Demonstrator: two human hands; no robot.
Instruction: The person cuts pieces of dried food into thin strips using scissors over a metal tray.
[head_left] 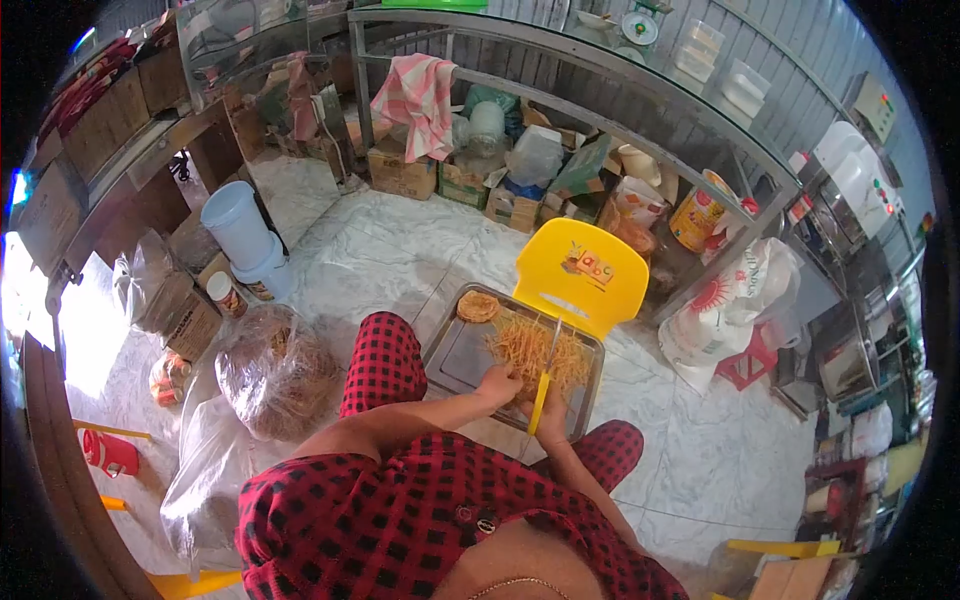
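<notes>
Clear plastic bulges around something brown in a big bag [275, 370] on the floor, left of the seated person. Next comes a metal tray [450, 358], a round golden-brown disc [478, 306] at its far corner. The left hand [500, 386] is bunched at the edge of the pale orange shreds [515, 342] filling the tray's right part; I can't tell if it pinches any. A yellow-handled tool [544, 386] slants over them, its handle gripped by the right hand [549, 420]; a yellow chair [582, 262] stands just beyond.

Thin golden strips [515, 340] lie heaped in a metal tray [455, 352].
</notes>
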